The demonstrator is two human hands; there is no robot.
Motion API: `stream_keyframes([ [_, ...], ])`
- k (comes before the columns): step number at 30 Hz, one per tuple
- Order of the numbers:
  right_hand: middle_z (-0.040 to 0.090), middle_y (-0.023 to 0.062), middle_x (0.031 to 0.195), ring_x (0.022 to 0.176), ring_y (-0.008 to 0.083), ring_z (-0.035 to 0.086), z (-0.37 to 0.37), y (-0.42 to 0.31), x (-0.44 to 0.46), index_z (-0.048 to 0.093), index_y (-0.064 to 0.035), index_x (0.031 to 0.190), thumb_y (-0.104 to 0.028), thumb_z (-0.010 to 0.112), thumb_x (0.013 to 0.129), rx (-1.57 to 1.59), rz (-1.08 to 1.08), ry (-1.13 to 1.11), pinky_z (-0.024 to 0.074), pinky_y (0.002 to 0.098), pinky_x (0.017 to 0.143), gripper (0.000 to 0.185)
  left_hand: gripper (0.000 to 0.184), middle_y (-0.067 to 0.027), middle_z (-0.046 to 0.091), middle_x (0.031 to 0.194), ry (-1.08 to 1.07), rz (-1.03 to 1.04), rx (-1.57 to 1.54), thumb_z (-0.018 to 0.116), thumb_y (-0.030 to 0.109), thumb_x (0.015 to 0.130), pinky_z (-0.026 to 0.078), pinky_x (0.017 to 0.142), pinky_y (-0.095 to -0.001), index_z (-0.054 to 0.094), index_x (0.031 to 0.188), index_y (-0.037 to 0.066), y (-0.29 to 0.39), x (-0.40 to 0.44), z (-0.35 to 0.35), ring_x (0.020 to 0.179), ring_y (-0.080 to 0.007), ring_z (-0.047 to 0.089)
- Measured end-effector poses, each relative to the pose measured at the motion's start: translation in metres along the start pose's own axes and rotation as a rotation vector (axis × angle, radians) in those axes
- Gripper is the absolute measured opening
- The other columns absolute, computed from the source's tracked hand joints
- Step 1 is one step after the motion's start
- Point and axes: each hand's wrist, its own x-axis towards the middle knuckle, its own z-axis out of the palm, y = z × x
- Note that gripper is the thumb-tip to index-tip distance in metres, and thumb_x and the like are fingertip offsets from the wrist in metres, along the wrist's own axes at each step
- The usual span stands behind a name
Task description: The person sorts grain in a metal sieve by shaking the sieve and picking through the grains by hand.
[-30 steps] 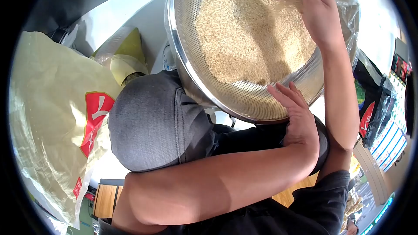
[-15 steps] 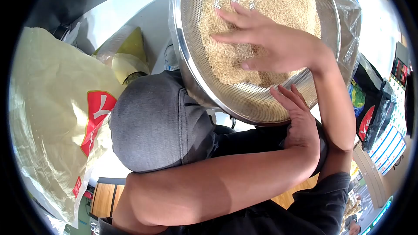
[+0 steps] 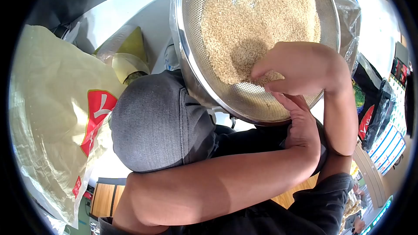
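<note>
A large metal sieve (image 3: 186, 48) with a perforated wall holds a heap of tan grain (image 3: 261, 8) that looks like brown rice. My right hand (image 3: 300, 67) is over the near right part of the heap, fingers curled toward the thumb, with grain showing between them. Below it, my left hand (image 3: 301, 119) rests by the sieve's near rim with fingers stretched out. Its fingertips are partly hidden behind my right hand, and I cannot tell whether they touch it. A small hollow in the grain lies left of my right hand.
Left of my grey-clad knee (image 3: 152, 122) stands a big pale plastic sack (image 3: 56, 104) with a red label. A smaller yellow-green bag (image 3: 130, 63) lies behind the knee. Clear plastic (image 3: 348, 21) surrounds the sieve. A black package (image 3: 370, 100) is at the right.
My right hand has drawn back toward me through the grain, and its spread fingers have curled in. It now covers my left fingertips. My left hand has stayed nearly still.
</note>
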Motion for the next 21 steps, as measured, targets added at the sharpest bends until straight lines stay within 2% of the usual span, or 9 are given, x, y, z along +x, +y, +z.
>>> stream_keyframes([
  [5, 0.073, 0.015, 0.118, 0.102, 0.0241, 0.073, 0.002, 0.002, 0.034, 0.069, -0.0044, 0.127, -0.015, 0.069, 0.094, 0.16, -0.065, -0.041, 0.0573, 0.0364, 0.09, 0.034, 0.107, -0.0264, 0.026, 0.16, 0.004, 0.046, -0.012, 0.082, 0.051, 0.073, 0.051, 0.098, -0.0713, 0.031, 0.159, 0.013, -0.004, 0.001, -0.004, 0.14, -0.0513, 0.038],
  [7, 0.071, 0.0132, 0.125, 0.105, 0.0209, 0.072, 0.015, 0.017, 0.05, 0.061, -0.0019, 0.137, -0.014, 0.063, 0.1, 0.44, -0.382, 0.313, 0.0575, 0.0369, 0.093, 0.039, 0.108, -0.0267, 0.02, 0.163, -0.005, 0.13, -0.024, 0.083, 0.05, 0.074, 0.051, 0.099, -0.0713, 0.029, 0.16, 0.014, -0.01, -0.002, -0.003, 0.142, -0.0525, 0.034],
  [8, 0.071, 0.0132, 0.125, 0.105, 0.0209, 0.072, 0.02, 0.025, 0.061, 0.061, -0.0019, 0.137, -0.014, 0.063, 0.1, 0.442, -0.381, 0.314, 0.0575, 0.0369, 0.093, 0.039, 0.108, -0.0267, 0.02, 0.163, -0.006, 0.131, -0.022, 0.083, 0.05, 0.074, 0.051, 0.099, -0.0713, 0.029, 0.16, 0.014, -0.011, -0.003, -0.001, 0.142, -0.0525, 0.034],
  [10, 0.069, 0.0113, 0.128, 0.105, 0.0202, 0.072, 0.024, 0.042, 0.082, 0.059, -0.006, 0.14, -0.014, 0.058, 0.104, 0.673, -0.496, 0.743, 0.0574, 0.0383, 0.095, 0.037, 0.114, -0.0272, 0.02, 0.162, -0.004, 0.158, 0.1, 0.088, 0.045, 0.07, 0.05, 0.1, -0.0704, 0.028, 0.16, 0.011, -0.01, -0.004, 0.003, 0.141, -0.0521, 0.035],
  [12, 0.069, 0.0124, 0.127, 0.104, 0.0189, 0.07, 0.015, 0.057, 0.085, 0.06, -0.0062, 0.138, -0.02, 0.059, 0.105, 0.69, -0.485, 0.878, 0.0556, 0.0336, 0.093, 0.036, 0.117, -0.027, 0.02, 0.163, -0.004, 0.134, 0.09, 0.09, 0.044, 0.067, 0.05, 0.101, -0.0701, 0.028, 0.16, 0.01, -0.007, -0.003, 0.002, 0.142, -0.0518, 0.035],
  [14, 0.067, 0.0079, 0.117, 0.111, 0.0196, 0.066, 0.002, 0.075, 0.078, 0.062, 0.0023, 0.128, -0.006, 0.052, 0.106, 1.122, -0.27, 0.991, 0.0547, 0.0324, 0.095, 0.026, 0.122, -0.0268, 0.019, 0.163, -0.005, 0.081, 0.063, 0.093, 0.042, 0.063, 0.05, 0.101, -0.0695, 0.027, 0.16, 0.007, -0.006, -0.001, 0.002, 0.143, -0.0511, 0.034],
  [18, 0.068, 0.0078, 0.111, 0.105, 0.0176, 0.068, -0.001, 0.113, 0.053, 0.063, 0.0038, 0.124, -0.004, 0.052, 0.105, 0.998, -0.1, 1.166, 0.0569, 0.0308, 0.09, 0.024, 0.13, -0.0269, 0.017, 0.165, 0.026, 0.065, 0.008, 0.096, 0.041, 0.058, 0.05, 0.101, -0.0692, 0.024, 0.161, 0.005, -0.012, -0.005, 0.005, 0.145, -0.0507, 0.032],
  [20, 0.069, 0.0074, 0.104, 0.096, 0.0159, 0.069, 0.0, 0.124, 0.041, 0.064, 0.0053, 0.12, -0.001, 0.051, 0.104, 0.757, 0.052, 1.299, 0.0584, 0.03, 0.086, 0.022, 0.132, -0.0272, 0.016, 0.165, 0.055, 0.108, -0.02, 0.096, 0.042, 0.057, 0.05, 0.101, -0.0695, 0.023, 0.162, 0.007, -0.019, -0.01, 0.005, 0.146, -0.0509, 0.031],
  [21, 0.069, 0.0052, 0.101, 0.09, 0.0135, 0.068, 0.001, 0.124, 0.037, 0.066, 0.0038, 0.118, -0.004, 0.053, 0.104, 0.805, 0.051, 1.325, 0.0573, 0.028, 0.081, 0.02, 0.132, -0.0263, 0.014, 0.166, 0.037, 0.127, -0.001, 0.096, 0.044, 0.059, 0.05, 0.1, -0.0701, 0.022, 0.163, 0.009, -0.021, -0.012, 0.004, 0.146, -0.0512, 0.032],
])
